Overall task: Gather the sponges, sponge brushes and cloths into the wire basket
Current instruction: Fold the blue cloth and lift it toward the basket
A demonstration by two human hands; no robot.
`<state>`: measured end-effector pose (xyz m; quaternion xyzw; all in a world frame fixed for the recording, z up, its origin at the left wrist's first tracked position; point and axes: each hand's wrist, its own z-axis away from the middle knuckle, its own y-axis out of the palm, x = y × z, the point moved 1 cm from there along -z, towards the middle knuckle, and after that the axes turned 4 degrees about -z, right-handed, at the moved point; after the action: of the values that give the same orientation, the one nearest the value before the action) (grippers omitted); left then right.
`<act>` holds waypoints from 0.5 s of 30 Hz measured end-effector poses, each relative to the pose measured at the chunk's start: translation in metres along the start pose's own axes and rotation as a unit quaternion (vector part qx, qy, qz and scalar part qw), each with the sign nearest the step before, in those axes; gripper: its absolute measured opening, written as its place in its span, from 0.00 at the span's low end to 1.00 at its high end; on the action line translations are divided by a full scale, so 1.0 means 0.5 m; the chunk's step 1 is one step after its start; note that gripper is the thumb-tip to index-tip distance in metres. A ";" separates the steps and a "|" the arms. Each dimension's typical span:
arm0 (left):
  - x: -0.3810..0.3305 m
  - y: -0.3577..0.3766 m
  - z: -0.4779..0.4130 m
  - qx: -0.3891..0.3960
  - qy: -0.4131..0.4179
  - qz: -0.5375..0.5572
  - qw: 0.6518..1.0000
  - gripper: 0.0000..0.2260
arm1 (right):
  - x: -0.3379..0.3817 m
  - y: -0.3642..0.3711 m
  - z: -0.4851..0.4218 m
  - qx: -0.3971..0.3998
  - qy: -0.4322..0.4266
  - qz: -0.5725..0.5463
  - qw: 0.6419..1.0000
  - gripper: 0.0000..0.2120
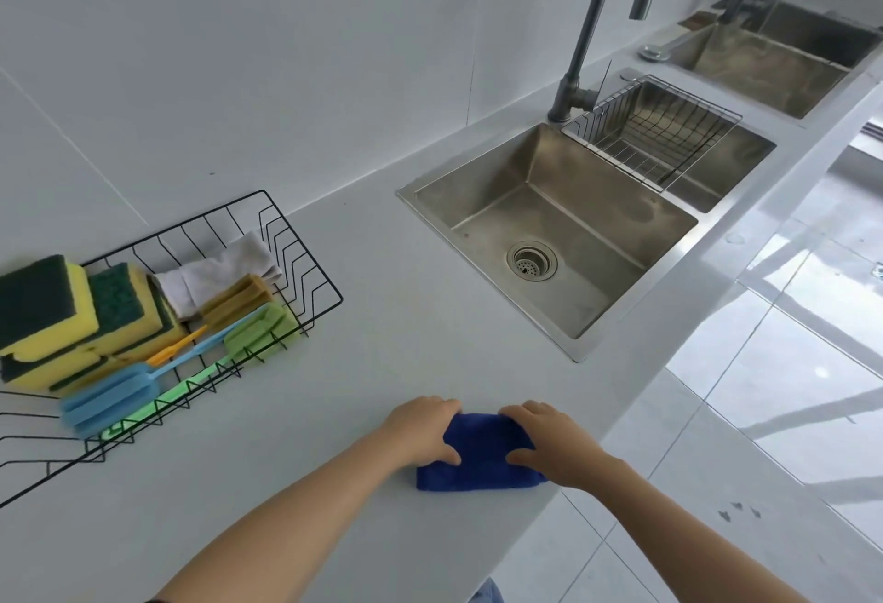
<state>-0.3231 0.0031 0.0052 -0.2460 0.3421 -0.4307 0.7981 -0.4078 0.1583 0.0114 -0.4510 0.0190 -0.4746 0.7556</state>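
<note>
While the blue cloth [480,452] lies folded at the tabletop's [406,339] near edge, both hands, left hand [423,430] and right hand [554,447], press fingers flat on its ends and should pinch firmly before carrying it left into the wire basket [306,268].

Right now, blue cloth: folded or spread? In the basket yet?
Folded, not in. The blue cloth is a compact pad on the counter, both hands on it, apart from the basket.

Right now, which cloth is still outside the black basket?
The blue cloth, folded on the counter under both hands; the white cloth already lies in the wire basket.
</note>
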 end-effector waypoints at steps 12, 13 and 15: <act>0.086 -0.116 0.088 -0.067 -0.015 0.138 0.988 0.12 | 0.107 -0.140 -0.062 0.041 -0.112 -0.112 0.986 0.11; 0.101 -0.139 0.102 -0.083 -0.017 0.143 0.986 0.11 | 0.132 -0.161 -0.069 0.038 -0.128 -0.114 0.985 0.11; 0.132 -0.189 0.130 -0.115 -0.023 0.147 0.982 0.11 | 0.186 -0.202 -0.086 0.033 -0.159 -0.113 0.980 0.11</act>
<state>-0.2965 -0.0952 0.0900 -0.2935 0.4031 -0.2606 0.8267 -0.4470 0.0472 0.0937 -0.4948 -0.1683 -0.4797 0.7048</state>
